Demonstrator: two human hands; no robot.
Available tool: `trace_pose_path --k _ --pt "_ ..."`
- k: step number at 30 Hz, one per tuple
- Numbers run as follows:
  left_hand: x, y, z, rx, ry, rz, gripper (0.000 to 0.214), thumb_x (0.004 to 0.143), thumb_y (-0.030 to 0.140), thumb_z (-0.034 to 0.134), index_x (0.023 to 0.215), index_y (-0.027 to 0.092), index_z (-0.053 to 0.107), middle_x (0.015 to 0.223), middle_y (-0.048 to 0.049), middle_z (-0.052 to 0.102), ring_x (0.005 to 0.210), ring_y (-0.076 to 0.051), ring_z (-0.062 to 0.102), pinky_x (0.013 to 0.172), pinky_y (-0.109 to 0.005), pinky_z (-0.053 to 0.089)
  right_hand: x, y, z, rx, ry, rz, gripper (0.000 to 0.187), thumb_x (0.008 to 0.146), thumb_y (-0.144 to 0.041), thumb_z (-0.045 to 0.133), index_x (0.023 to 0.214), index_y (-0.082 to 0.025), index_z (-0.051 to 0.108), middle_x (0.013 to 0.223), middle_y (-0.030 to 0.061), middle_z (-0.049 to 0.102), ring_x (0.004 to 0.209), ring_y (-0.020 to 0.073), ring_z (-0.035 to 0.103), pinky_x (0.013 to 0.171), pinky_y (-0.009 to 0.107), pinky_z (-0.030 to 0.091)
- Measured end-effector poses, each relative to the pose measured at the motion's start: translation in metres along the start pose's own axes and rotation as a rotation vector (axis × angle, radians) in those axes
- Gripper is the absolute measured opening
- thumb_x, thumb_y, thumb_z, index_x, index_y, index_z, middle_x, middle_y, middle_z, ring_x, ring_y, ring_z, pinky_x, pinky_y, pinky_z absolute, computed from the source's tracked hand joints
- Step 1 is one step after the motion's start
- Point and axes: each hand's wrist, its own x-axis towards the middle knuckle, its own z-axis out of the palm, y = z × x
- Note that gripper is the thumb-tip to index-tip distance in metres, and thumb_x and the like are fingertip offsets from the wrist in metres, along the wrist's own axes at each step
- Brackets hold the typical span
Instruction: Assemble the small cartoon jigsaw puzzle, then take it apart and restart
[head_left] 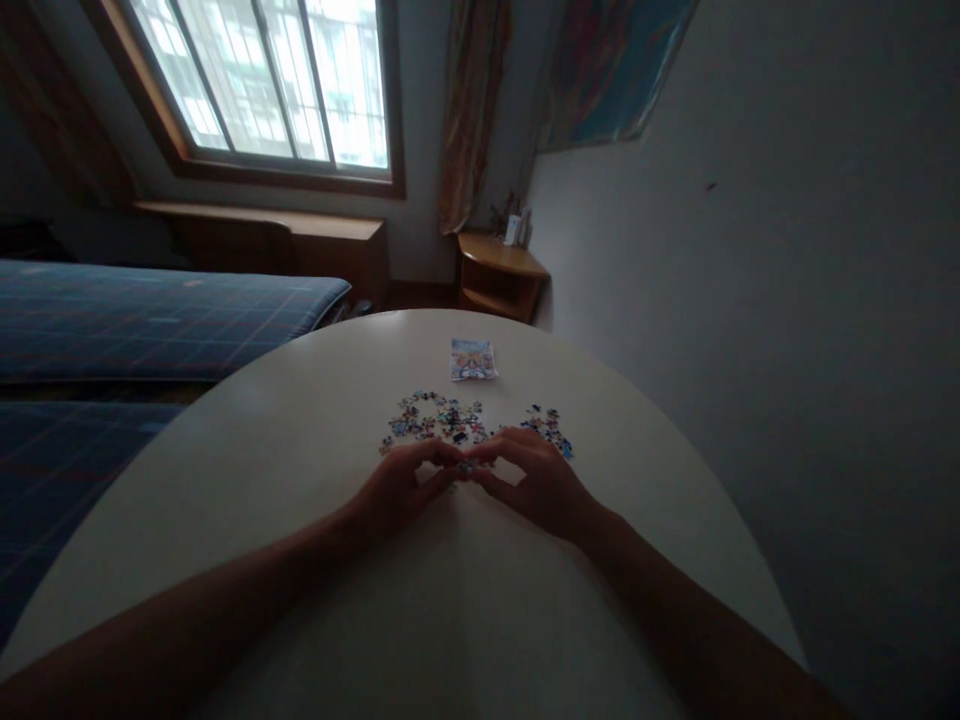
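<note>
Between the fingertips of both hands are small joined jigsaw pieces [468, 466], partly covered by the fingers. My left hand [409, 480] pinches them from the left, thumb below and fingers above. From the right, my right hand [536, 478] pinches the same pieces in a like grip. Just beyond the hands lies a loose pile of jigsaw pieces [439, 415] in mixed colours. A smaller group of jigsaw pieces [553, 432], some bluish, lies past my right hand and is partly hidden by it.
A small printed picture sheet [473, 360] lies on the round white table [300, 440], behind the pieces. A bed with a plaid mattress [165, 310] stands at the left. The wall [675, 300] is on the right, and a wooden corner shelf [504, 255] stands behind the table.
</note>
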Motion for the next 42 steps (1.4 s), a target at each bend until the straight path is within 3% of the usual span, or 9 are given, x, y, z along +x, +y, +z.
trace_pose_path --k 6,13,24,31,42 --pt "-0.001 0.0 -0.001 0.107 -0.024 0.042 0.017 0.091 0.023 0.058 0.103 0.02 0.069 0.095 -0.0042 0.074 0.088 -0.018 0.069 0.081 -0.031 0.055 0.0 0.013 -0.015 -0.106 -0.074 -0.047 0.013 0.089 -0.031 0.067 0.098 -0.023 0.067 0.086 0.002 0.072 0.082 0.0163 0.065 0.083 0.033 0.044" --pt "-0.001 -0.007 -0.004 0.368 -0.143 0.307 0.02 0.091 0.015 0.055 0.106 0.02 0.067 0.107 -0.0069 0.072 0.099 -0.019 0.064 0.091 -0.037 0.053 -0.005 0.028 -0.021 -0.103 -0.251 0.022 0.015 0.081 -0.033 0.075 0.089 -0.022 0.068 0.088 0.0031 0.07 0.087 0.0191 0.064 0.085 0.034 0.041" --pt "-0.001 -0.008 -0.004 0.426 -0.215 0.384 0.026 0.089 0.013 0.055 0.112 0.022 0.065 0.11 -0.0053 0.069 0.101 -0.018 0.062 0.091 -0.036 0.053 -0.003 0.027 -0.008 -0.107 -0.335 0.029 0.015 0.081 -0.034 0.075 0.089 -0.022 0.07 0.084 0.0027 0.069 0.085 0.0179 0.063 0.082 0.031 0.042" --pt "-0.001 -0.007 -0.006 0.499 -0.263 0.371 0.026 0.09 0.014 0.053 0.11 0.024 0.067 0.114 -0.0042 0.068 0.103 -0.019 0.061 0.092 -0.037 0.052 -0.003 0.025 -0.01 -0.138 -0.351 0.035 0.017 0.081 -0.034 0.075 0.092 -0.022 0.07 0.088 0.0034 0.069 0.089 0.0189 0.063 0.084 0.033 0.042" --pt "-0.003 -0.006 -0.007 0.562 -0.309 0.382 0.025 0.092 0.017 0.052 0.113 0.024 0.064 0.117 -0.0034 0.066 0.104 -0.019 0.061 0.093 -0.036 0.051 -0.004 0.027 -0.011 -0.154 -0.326 -0.028 0.006 0.086 -0.029 0.07 0.088 -0.026 0.074 0.087 0.0021 0.07 0.082 0.0158 0.064 0.081 0.031 0.041"
